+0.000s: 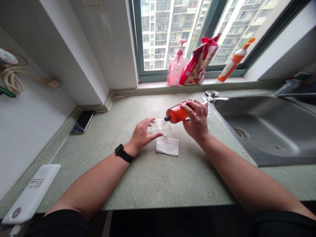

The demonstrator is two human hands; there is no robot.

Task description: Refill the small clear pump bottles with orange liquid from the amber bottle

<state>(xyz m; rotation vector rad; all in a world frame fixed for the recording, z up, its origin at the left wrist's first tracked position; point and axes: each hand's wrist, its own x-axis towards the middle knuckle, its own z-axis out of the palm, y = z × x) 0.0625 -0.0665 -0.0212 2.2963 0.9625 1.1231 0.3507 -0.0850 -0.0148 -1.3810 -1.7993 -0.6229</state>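
My right hand point(197, 121) is wrapped round a translucent orange-red bottle point(178, 112). The bottle is tilted nearly flat, its uncapped dark neck pointing left and slightly down. My left hand point(143, 133), with a black watch on the wrist, is curved with thumb and fingers apart. Between and beyond those fingers is a clear plastic thing point(163, 125); its exact shape and any contact with the hand are hard to make out. A folded white tissue point(167, 146) lies on the counter just below it. A small black thing, partly hidden, shows beside my right hand.
A steel sink point(261, 131) with a faucet point(216, 98) is at the right. On the sill stand a pink pump bottle point(176, 69), a red bag point(199, 62) and an orange-white bottle point(233, 64). A phone point(82, 122) and a white power bank point(32, 194) lie left on the speckled counter point(158, 184).
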